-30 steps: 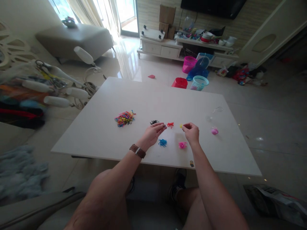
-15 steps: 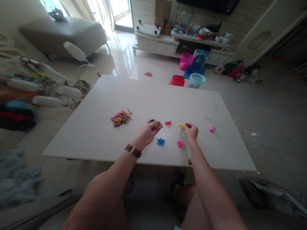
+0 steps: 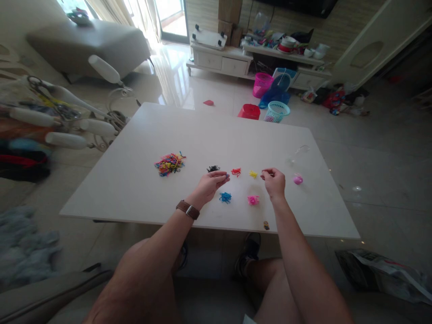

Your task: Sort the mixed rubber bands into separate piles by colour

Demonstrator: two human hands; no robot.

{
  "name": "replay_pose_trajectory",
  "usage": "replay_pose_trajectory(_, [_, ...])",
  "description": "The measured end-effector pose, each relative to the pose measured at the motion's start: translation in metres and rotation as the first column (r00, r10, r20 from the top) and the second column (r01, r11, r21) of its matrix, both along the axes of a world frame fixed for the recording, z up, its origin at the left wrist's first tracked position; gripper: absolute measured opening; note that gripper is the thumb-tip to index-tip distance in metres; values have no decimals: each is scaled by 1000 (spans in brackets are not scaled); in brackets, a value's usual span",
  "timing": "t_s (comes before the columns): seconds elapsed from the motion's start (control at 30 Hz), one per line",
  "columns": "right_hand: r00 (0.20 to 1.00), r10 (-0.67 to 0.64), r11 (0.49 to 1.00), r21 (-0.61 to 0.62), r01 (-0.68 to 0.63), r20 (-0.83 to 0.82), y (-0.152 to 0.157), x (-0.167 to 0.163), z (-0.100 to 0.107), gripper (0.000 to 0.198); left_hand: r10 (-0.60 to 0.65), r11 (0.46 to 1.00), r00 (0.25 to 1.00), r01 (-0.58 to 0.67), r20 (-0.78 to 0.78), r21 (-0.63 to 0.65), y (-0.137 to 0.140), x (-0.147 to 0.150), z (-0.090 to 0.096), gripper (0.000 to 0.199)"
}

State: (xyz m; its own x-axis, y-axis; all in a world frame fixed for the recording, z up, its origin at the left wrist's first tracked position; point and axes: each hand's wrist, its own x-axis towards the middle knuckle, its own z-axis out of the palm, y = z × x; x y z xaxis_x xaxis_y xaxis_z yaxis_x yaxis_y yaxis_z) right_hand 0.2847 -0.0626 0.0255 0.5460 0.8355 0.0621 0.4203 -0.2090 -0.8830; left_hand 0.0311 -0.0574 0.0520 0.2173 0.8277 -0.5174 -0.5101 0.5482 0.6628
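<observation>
1. We take as our dial the white rectangular table (image 3: 189, 135), centred on the small heap of thin red strands (image 3: 236, 172), with twelve o'clock at the far edge.

2. At eight o'clock we see the left hand (image 3: 211, 184), a brown-strapped watch (image 3: 188, 209) on its wrist; thumb and fingers are closed on a small bluish piece (image 3: 227, 176), held just above the tabletop.

3. Between three and four o'clock is the right hand (image 3: 274, 182), thumb and fingertips close; whether they meet or grip anything we cannot tell.

4. Around the centre we note four more single-colour heaps of strands: black (image 3: 213, 168) at nine, yellow (image 3: 253, 174) at three, blue (image 3: 225, 197) at seven, pink (image 3: 253, 200) at five.

5. Farther out at nine lies the larger, multicoloured pile of tangled strands (image 3: 169, 164); farther out at three, a round pinkish-purple object (image 3: 298, 179).

6. We judge the work partway: five colours are grouped apart, while the larger pile remains mixed.
</observation>
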Motion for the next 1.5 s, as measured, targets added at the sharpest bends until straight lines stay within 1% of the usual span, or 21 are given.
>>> replay_pose_trajectory(0.13, [998,65,998,-19,-65,16,-3,-15,11,17,-85,994,990,92,-110,55,0,0,-5,12])
replay_pose_trajectory(0.23, [995,96,995,-31,-96,7,-4,-21,15,15,-185,971,939,221,-289,94,-1,-2,-8,10])
replay_pose_trajectory(0.27, [994,106,994,-31,-106,6,-5,-22,16,15,-224,957,904,275,-364,96,-1,-3,-9,9])
replay_pose_trajectory(0.33, [992,128,991,-33,-127,14,-7,-23,18,15,-287,920,806,382,-517,85,-1,-6,-13,9])
replay_pose_trajectory(0.4, [989,145,989,-40,-144,25,-9,-25,20,15,-313,886,707,459,-635,74,-1,-8,-19,9])
replay_pose_trajectory(0.43, [988,150,988,-45,-148,29,-10,-25,20,15,-316,874,670,481,-672,68,-1,-8,-23,9])
replay_pose_trajectory(0.53, [988,152,987,-53,-151,24,-12,-28,22,15,-319,850,596,523,-737,55,-1,-9,-34,9])
replay_pose_trajectory(0.63, [986,166,985,-57,-165,18,-13,-30,24,14,-340,817,524,575,-781,30,-2,-8,-39,9])
replay_pose_trajectory(0.7, [983,181,981,-67,-180,21,-13,-32,25,14,-348,796,476,605,-808,13,-3,-7,-37,10])
replay_pose_trajectory(0.83, [981,193,978,-80,-191,24,-14,-35,27,13,-305,759,365,651,-880,6,-5,-5,-29,11])
replay_pose_trajectory(0.87, [980,195,978,-81,-193,24,-14,-36,28,13,-299,750,348,661,-889,7,-5,-4,-28,11])
replay_pose_trajectory(0.93, [979,201,977,-77,-199,25,-14,-36,27,12,-302,738,340,675,-891,7,-6,-3,-26,10])
replay_pose_trajectory(1.1, [977,213,975,-75,-210,29,-13,-38,26,12,-291,734,363,678,-885,37,-7,-3,-26,8])
replay_pose_trajectory(1.17, [975,220,973,-72,-218,31,-13,-39,27,12,-279,759,417,647,-865,67,-7,-2,-27,6])
replay_pose_trajectory(1.2, [973,228,972,-71,-226,32,-14,-41,27,11,-282,786,474,613,-834,83,-6,-1,-27,7])
replay_pose_trajectory(1.27, [964,265,962,-73,-263,26,-16,-45,29,11,-297,859,647,503,-702,99,-5,1,-26,10])
replay_pose_trajectory(1.33, [939,345,937,-60,-343,12,-18,-52,31,13,-293,922,821,378,-491,83,-5,4,-23,10])
replay_pose_trajectory(1.37, [917,398,917,-44,-398,11,-20,-55,31,14,-277,943,881,326,-384,68,-4,5,-21,9])
replay_pose_trajectory(1.4, [889,457,889,-24,-457,17,-21,-59,31,14,-256,957,921,283,-292,54,-4,6,-19,10])
replay_pose_trajectory(1.43, [856,517,856,-5,-517,31,-22,-63,31,14,-235,967,946,250,-224,41,-4,7,-16,12])
replay_pose_trajectory(1.5, [788,611,790,13,-614,78,-24,-69,29,13,-186,982,972,190,-143,11,-4,8,-12,18])
